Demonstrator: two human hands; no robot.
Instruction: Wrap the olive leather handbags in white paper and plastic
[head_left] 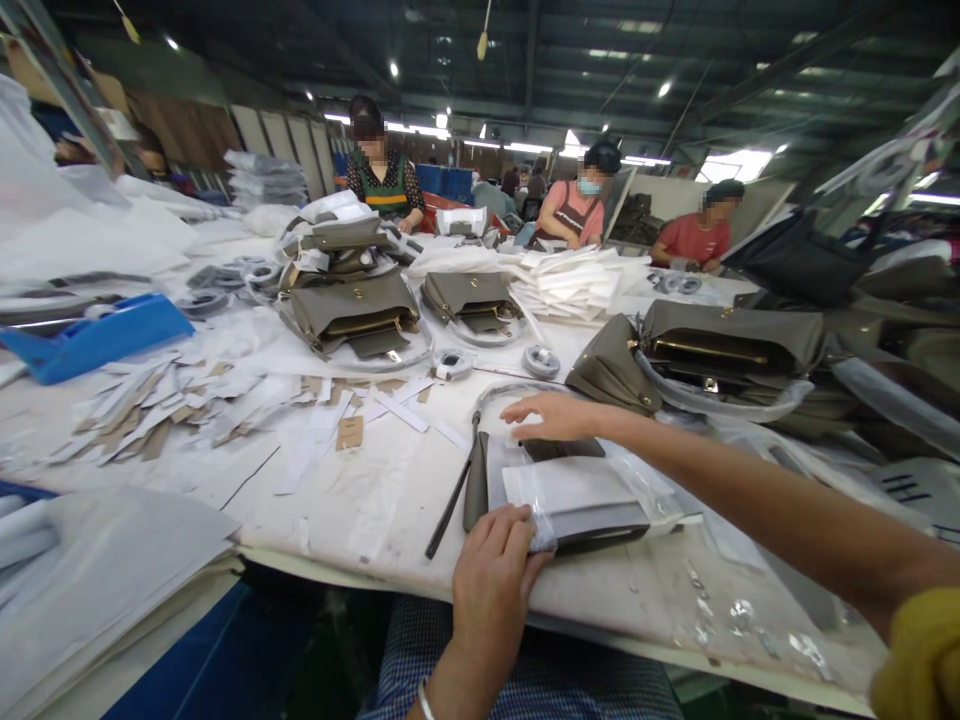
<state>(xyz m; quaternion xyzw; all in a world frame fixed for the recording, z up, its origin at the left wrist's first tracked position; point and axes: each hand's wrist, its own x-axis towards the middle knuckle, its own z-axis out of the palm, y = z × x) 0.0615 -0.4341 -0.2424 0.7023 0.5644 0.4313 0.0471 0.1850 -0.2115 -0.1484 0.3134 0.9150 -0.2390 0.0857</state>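
Note:
In front of me a grey-olive handbag (478,482) lies on the table, with a white sheet (570,488) and clear plastic over it. My left hand (491,565) grips its near left edge, fingers on top of the plastic and thumb at the side. Above the far part of the bag is my right hand (553,416), open, its fingers stretched to the left. A plastic-wrapped handle (504,390) curves up behind the bag. From the bag's left side a thin dark strap (448,508) runs down across the table.
Similar handbags (352,305) stand farther back, others (731,340) at right. Paper strips and tags (172,400) litter the left side near a blue tray (97,335). Wrapped strap coils (540,360) sit mid-table. White sheets (577,280) are piled behind. Several people (574,205) work across the table.

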